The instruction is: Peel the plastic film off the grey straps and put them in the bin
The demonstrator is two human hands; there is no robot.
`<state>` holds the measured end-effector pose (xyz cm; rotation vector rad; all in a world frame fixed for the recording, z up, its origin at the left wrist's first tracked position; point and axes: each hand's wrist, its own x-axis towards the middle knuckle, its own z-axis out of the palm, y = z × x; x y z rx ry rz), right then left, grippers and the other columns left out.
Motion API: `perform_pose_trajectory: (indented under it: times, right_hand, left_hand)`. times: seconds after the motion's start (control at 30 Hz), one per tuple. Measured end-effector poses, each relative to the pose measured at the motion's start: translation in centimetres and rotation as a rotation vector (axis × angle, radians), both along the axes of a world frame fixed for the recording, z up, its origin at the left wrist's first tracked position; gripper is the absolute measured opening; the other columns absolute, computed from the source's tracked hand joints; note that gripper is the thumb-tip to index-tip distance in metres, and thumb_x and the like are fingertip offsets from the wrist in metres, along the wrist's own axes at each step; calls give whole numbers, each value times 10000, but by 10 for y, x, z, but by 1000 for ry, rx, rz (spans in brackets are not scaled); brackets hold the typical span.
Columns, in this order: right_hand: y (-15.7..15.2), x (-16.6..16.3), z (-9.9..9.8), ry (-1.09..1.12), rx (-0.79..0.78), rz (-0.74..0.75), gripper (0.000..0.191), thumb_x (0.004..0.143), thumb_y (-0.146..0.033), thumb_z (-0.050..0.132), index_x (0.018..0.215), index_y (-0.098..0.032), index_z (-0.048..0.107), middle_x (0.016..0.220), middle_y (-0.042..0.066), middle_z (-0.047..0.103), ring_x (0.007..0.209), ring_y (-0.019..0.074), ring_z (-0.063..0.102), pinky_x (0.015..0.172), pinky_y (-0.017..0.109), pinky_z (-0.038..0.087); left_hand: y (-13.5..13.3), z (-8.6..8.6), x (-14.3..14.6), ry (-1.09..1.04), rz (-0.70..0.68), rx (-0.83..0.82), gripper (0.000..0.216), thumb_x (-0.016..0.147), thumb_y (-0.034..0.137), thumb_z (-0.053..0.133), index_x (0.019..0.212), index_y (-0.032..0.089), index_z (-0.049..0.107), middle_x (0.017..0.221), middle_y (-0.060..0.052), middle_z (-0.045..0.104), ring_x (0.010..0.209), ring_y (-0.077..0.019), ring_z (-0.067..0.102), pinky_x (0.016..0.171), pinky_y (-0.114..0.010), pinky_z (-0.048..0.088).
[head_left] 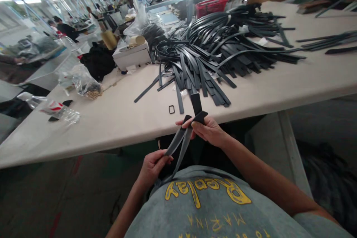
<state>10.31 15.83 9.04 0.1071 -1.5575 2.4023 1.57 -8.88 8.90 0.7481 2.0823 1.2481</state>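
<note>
A long grey strap (175,142) with black ends hangs in front of my body at the table's near edge. My left hand (155,164) pinches one grey length of it, low and to the left. Higher up, my right hand (208,131) is closed on the strap near its black end pieces. One black end lies over my right thumb and another shows between the fingers. Just beyond, a black strip end (196,103) reaches back to the pile of dark straps (195,67). A small black rectangular ring (171,109) lies on the table left of that strip.
The pale table (264,93) holds more bundled straps (245,41) and a red basket (212,6) behind them. To the left are a white box (132,57), a plastic bag (83,81) and a clear bottle (51,107). People work far back on the left.
</note>
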Motion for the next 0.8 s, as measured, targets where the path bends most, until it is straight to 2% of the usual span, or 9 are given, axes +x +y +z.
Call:
perform_pose_trajectory:
  times: [0.1, 0.23, 0.3, 0.4, 0.47, 0.53, 0.67, 0.73, 0.8]
  right_hand:
    - [13, 10, 1, -56, -50, -195, 345, 834, -519, 686, 840, -179, 749, 988, 76, 763, 439, 43, 479, 417, 182, 426]
    - [43, 30, 2, -53, -41, -565, 328, 826, -510, 696, 815, -187, 749, 891, 47, 770, 381, 28, 383, 388, 191, 384]
    - [55, 40, 3, -55, -20, -649, 324, 828, -506, 694, 812, -188, 752, 871, 42, 770, 377, 25, 364, 394, 195, 378]
    - [61, 51, 5, -59, -9, -660, 324, 822, -508, 694, 812, -190, 752, 883, 45, 771, 409, 41, 419, 383, 199, 353]
    - [55, 53, 8, -49, -4, -647, 307, 821, -498, 697, 816, -197, 754, 895, 43, 772, 424, 48, 440, 382, 203, 356]
    - [45, 53, 12, -49, 5, -608, 304, 810, -501, 707, 815, -201, 758, 901, 43, 772, 462, 62, 483, 419, 212, 408]
    - [28, 52, 19, -19, -13, -526, 298, 825, -499, 697, 834, -208, 763, 924, 43, 770, 522, 78, 542, 478, 223, 464]
    - [28, 57, 23, 9, -31, -536, 273, 846, -484, 683, 845, -222, 761, 934, 36, 769, 519, 73, 543, 468, 216, 453]
    - [36, 67, 26, 13, -22, -629, 256, 855, -479, 679, 842, -235, 755, 935, 29, 767, 529, 79, 555, 457, 217, 443]
  left_hand:
    - [8, -2, 1, -1, -51, -71, 250, 876, 386, 622, 865, 180, 762, 806, -63, 718, 766, -191, 630, 743, -264, 468]
    - [15, -13, 3, -36, -121, -167, 271, 878, 399, 614, 879, 174, 764, 829, -70, 730, 776, -196, 642, 714, -250, 467]
    - [19, -17, 4, -83, -168, -192, 278, 875, 400, 615, 869, 167, 765, 797, -64, 721, 751, -195, 632, 688, -248, 463]
    - [28, -16, 3, -32, -74, -93, 208, 827, 345, 676, 924, 186, 769, 899, -62, 725, 857, -217, 637, 788, -265, 479]
    - [38, -7, 4, 115, 65, 57, 181, 785, 281, 718, 941, 207, 771, 1005, -66, 718, 976, -232, 625, 910, -273, 456]
    - [53, 6, 7, 204, 108, 174, 174, 751, 230, 743, 921, 213, 777, 1029, -73, 711, 1026, -242, 613, 977, -277, 427]
    - [92, 26, 24, 60, -90, 179, 317, 643, 170, 823, 955, 213, 786, 1014, -86, 718, 1022, -279, 610, 998, -319, 425]
    - [107, 26, 33, -11, -227, 126, 271, 668, 172, 811, 932, 228, 793, 940, -78, 726, 956, -273, 623, 991, -343, 427]
    - [115, 18, 40, -39, -352, 63, 153, 735, 194, 767, 876, 244, 800, 849, -73, 724, 875, -253, 630, 977, -352, 432]
